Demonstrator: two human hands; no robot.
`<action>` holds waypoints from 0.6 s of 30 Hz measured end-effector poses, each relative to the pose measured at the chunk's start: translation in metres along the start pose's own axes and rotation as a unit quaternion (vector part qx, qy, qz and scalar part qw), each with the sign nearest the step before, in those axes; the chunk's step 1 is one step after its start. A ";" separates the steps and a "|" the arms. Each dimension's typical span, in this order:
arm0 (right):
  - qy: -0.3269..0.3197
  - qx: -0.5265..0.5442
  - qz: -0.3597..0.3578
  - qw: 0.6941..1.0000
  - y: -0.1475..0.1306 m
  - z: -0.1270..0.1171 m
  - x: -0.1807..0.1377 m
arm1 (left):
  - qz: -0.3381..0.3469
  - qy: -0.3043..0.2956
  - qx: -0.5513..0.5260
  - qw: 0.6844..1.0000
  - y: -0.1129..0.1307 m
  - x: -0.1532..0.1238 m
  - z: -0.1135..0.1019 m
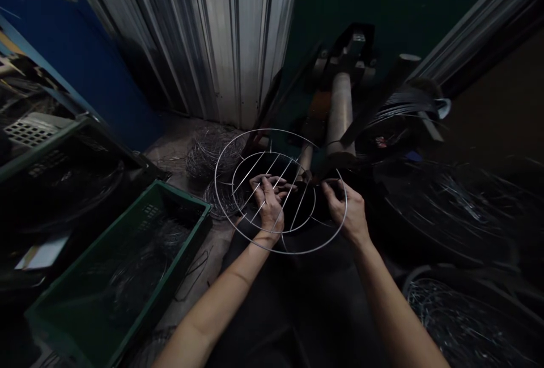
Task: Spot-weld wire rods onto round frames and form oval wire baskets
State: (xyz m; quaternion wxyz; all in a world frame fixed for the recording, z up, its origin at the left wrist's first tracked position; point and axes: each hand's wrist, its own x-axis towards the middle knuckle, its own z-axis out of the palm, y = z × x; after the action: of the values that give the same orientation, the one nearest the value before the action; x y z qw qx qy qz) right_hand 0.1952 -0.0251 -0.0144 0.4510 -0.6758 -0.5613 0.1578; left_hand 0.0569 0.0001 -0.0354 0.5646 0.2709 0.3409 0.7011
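Rack (301, 205): round, parallel-barred, thin metal wire. Left fingers (267, 185) curled beneath; right fingers (330, 192) narrow, alongside; grips unclear.

double-ringed wire rack (298, 207), parallel bars inside

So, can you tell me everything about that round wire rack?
The rack looks like thin, silvery metal wire: a big ring around a smaller one, short wires between them, and slanting bars across the middle. It is up off the floor, below a thick post in the picture. The left hand shows through the bars and the right hand is at its right side; their exact grip is unclear. Its upper-right edge fades into the dark.
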 end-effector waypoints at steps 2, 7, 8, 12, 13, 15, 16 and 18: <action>0.000 0.001 0.001 1.000 0.000 0.000 0.000 | -0.002 -0.001 0.004 1.000 0.001 0.001 0.000; 0.002 0.011 0.003 1.000 -0.001 0.001 -0.001 | 0.003 -0.002 0.005 1.000 0.003 0.001 0.001; 0.002 0.014 0.006 1.000 -0.001 0.002 -0.001 | 0.003 -0.003 0.007 1.000 0.003 0.001 0.002; 0.000 0.043 0.025 0.999 0.001 0.002 0.003 | 0.003 -0.020 0.015 1.000 0.005 0.002 0.001; 0.000 0.053 0.031 0.998 0.003 0.001 0.001 | 0.003 -0.025 0.017 1.000 0.006 0.002 0.000; 0.007 0.067 0.049 0.997 0.007 -0.005 -0.010 | 0.000 -0.035 0.020 0.999 0.007 0.002 -0.001; 0.011 0.067 0.056 0.996 0.008 -0.010 -0.020 | -0.003 -0.037 0.020 0.999 0.007 0.002 -0.001; 0.013 0.054 0.062 0.997 0.009 -0.019 -0.045 | -0.010 -0.039 0.020 0.999 0.005 0.002 -0.002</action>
State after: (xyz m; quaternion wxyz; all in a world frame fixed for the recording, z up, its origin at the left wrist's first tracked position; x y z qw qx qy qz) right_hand 0.1997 -0.0734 -0.0244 0.4837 -0.6858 -0.5030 0.2068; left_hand 0.0514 0.0010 -0.0326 0.5792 0.3054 0.3351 0.6775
